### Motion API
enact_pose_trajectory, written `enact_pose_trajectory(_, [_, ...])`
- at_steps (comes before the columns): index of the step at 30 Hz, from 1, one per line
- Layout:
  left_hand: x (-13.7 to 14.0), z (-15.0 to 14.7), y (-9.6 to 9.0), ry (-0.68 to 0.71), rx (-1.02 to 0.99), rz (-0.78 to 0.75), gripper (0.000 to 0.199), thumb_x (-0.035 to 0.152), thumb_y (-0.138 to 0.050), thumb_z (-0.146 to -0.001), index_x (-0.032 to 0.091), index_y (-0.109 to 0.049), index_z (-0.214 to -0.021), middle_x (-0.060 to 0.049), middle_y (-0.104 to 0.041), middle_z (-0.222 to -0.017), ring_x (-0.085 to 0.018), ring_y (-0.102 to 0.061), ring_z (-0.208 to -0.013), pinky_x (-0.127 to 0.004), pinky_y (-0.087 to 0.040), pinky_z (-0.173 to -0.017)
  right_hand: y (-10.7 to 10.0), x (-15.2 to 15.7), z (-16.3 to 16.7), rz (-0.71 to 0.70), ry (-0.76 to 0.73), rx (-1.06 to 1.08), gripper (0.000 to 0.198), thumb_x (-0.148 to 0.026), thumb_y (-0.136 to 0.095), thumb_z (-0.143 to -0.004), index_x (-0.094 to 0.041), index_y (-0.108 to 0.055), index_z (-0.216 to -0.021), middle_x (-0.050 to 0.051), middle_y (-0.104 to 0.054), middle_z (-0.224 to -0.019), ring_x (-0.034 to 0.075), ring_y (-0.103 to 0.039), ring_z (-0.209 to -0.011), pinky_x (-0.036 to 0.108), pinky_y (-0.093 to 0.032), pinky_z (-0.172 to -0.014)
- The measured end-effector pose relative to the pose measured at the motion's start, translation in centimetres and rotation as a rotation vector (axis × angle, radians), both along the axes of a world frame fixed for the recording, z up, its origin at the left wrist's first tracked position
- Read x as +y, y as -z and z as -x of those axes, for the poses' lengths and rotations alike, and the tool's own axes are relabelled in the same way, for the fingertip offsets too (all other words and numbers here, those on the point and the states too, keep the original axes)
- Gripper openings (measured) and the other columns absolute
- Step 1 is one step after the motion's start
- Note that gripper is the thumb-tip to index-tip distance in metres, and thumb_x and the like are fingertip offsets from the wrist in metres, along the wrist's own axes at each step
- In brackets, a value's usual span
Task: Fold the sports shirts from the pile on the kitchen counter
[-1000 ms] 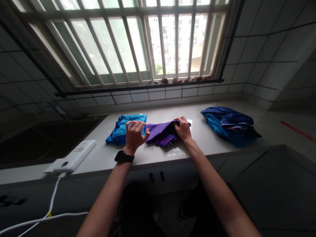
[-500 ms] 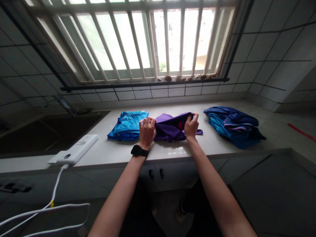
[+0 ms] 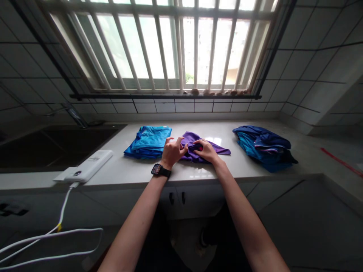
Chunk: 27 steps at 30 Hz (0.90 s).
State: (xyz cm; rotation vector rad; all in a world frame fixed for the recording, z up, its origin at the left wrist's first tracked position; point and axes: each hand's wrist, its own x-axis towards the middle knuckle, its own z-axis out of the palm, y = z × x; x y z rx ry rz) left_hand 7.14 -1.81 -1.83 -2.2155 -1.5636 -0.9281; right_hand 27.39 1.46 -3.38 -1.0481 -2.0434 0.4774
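A purple garment [image 3: 215, 147] lies crumpled on the white counter [image 3: 136, 172] below a barred window. My left hand [image 3: 171, 152], with a black watch on its wrist, pinches the garment's left part. My right hand [image 3: 206, 150] grips a bunched fold of the same cloth beside it. The two hands are close together over the middle of the cloth. A folded light-blue garment [image 3: 149, 141] lies just left of my left hand.
A pile of dark-blue clothes [image 3: 262, 146] sits on the counter at the right. A white power bank [image 3: 85, 170] with a white cable [image 3: 53, 236] lies at the left front edge. A dark sink [image 3: 53, 145] with a tap is further left.
My hands held the purple garment spread apart and slightly raised; now they have come together at its middle and the cloth lies lower and flatter on the counter.
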Motion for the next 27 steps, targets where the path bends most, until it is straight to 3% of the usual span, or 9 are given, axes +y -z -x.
enact_pose_trajectory(3, [-0.1, -0.1, 0.0, 0.121, 0.041, 0.052, 0.044, 0.042, -0.068, -0.089, 0.020, -0.064, -0.127, -0.003, -0.079, -0.084, -0.025, -0.073, -0.083, -0.046, -0.039, -0.112, -0.3, 0.0, 0.0, 0.000, 0.058, -0.008, 0.018, -0.013, -0.066, -0.083, -0.023, -0.070, -0.098, 0.003, -0.074, -0.102, 0.019, -0.069, -0.098, 0.034, -0.053, -0.094])
enact_pose_trajectory(6, [0.0, -0.2, 0.2, 0.197, 0.104, 0.116, 0.049, 0.047, -0.075, -0.083, 0.020, -0.066, -0.123, -0.006, -0.079, -0.091, -0.027, -0.073, -0.090, -0.045, -0.042, -0.108, -0.5, -0.1, 0.0, -0.020, 0.103, -0.012, 0.016, -0.012, -0.063, -0.083, -0.024, -0.067, -0.092, 0.002, -0.073, -0.100, 0.019, -0.069, -0.096, 0.033, -0.053, -0.093])
enact_pose_trajectory(12, [0.4, -0.2, 0.5, 0.210, 0.198, 0.187, 0.021, 0.026, -0.063, -0.091, 0.021, -0.070, -0.109, -0.006, -0.076, -0.088, -0.025, -0.073, -0.090, -0.043, -0.045, -0.103, -0.3, 0.0, 0.0, -0.067, 0.139, 0.009, 0.017, -0.011, -0.058, -0.082, -0.026, -0.063, -0.088, 0.002, -0.071, -0.101, 0.020, -0.067, -0.098, 0.035, -0.052, -0.095])
enact_pose_trajectory(15, [0.5, -0.2, 0.5, 0.209, 0.228, 0.192, 0.016, 0.017, -0.057, -0.090, 0.021, -0.070, -0.098, -0.007, -0.077, -0.090, -0.025, -0.072, -0.092, -0.041, -0.045, -0.102, -0.4, 0.1, 0.1, -0.079, 0.134, 0.055, 0.016, -0.011, -0.056, -0.081, -0.025, -0.061, -0.087, 0.003, -0.069, -0.099, 0.021, -0.066, -0.098, 0.035, -0.051, -0.095])
enact_pose_trajectory(18, [0.4, 0.0, 0.3, 0.112, 0.172, 0.146, 0.018, 0.016, -0.053, -0.092, 0.021, -0.069, -0.099, -0.009, -0.077, -0.095, -0.026, -0.072, -0.094, -0.042, -0.044, -0.102, -0.7, 0.1, 0.0, -0.107, 0.216, 0.127, 0.022, -0.007, -0.050, -0.077, -0.024, -0.060, -0.085, 0.005, -0.066, -0.099, 0.022, -0.063, -0.099, 0.037, -0.050, -0.097])
enact_pose_trajectory(24, [0.5, 1.3, -0.1, -0.396, -0.215, -0.020, 0.024, 0.018, -0.044, -0.096, 0.019, -0.065, -0.107, -0.014, -0.075, -0.103, -0.031, -0.070, -0.102, -0.045, -0.043, -0.097, -1.2, -0.4, -1.5, -0.160, 0.727, 0.257, 0.032, -0.003, -0.042, -0.077, -0.020, -0.068, -0.086, 0.015, -0.057, -0.120, 0.030, -0.053, -0.121, 0.048, -0.040, -0.111])
enact_pose_trajectory(27, [0.7, 1.4, 0.0, -0.364, -0.281, -0.029, 0.032, 0.019, -0.041, -0.096, 0.016, -0.063, -0.119, -0.018, -0.072, -0.119, -0.032, -0.066, -0.113, -0.043, -0.045, -0.096, -1.2, -0.5, -1.7, -0.151, 0.740, 0.188, 0.036, -0.002, -0.043, -0.078, -0.020, -0.070, -0.095, 0.016, -0.056, -0.129, 0.032, -0.051, -0.124, 0.051, -0.039, -0.112])
